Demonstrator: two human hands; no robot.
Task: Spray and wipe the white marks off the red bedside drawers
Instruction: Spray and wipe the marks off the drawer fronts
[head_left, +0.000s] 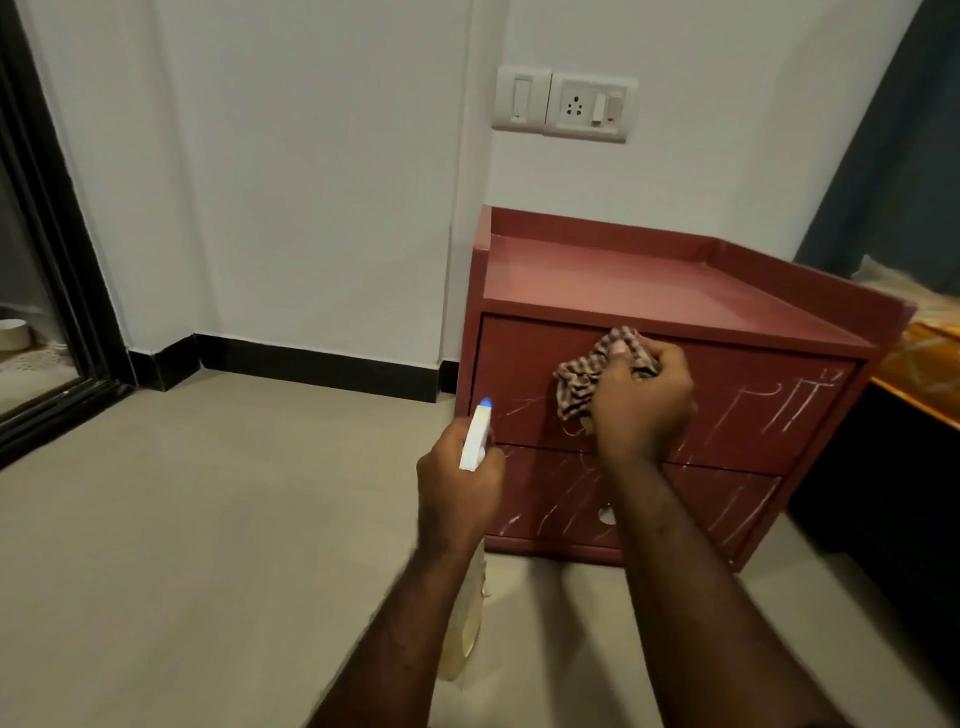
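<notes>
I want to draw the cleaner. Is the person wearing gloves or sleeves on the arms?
No. The left hand and right hand are bare, no gloves. The left forearm and right forearm are bare too: no sleeves, watch or bracelet show.

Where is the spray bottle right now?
In the head view the spray bottle is low centre, gripped by the left hand in front of the left edge of the red drawers, just left of the right hand holding the checked cloth.

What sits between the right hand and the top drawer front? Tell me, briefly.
The checked cloth: the right hand grips it, bunched, against the top drawer front, which bears white marks. The head view shows this.
</notes>
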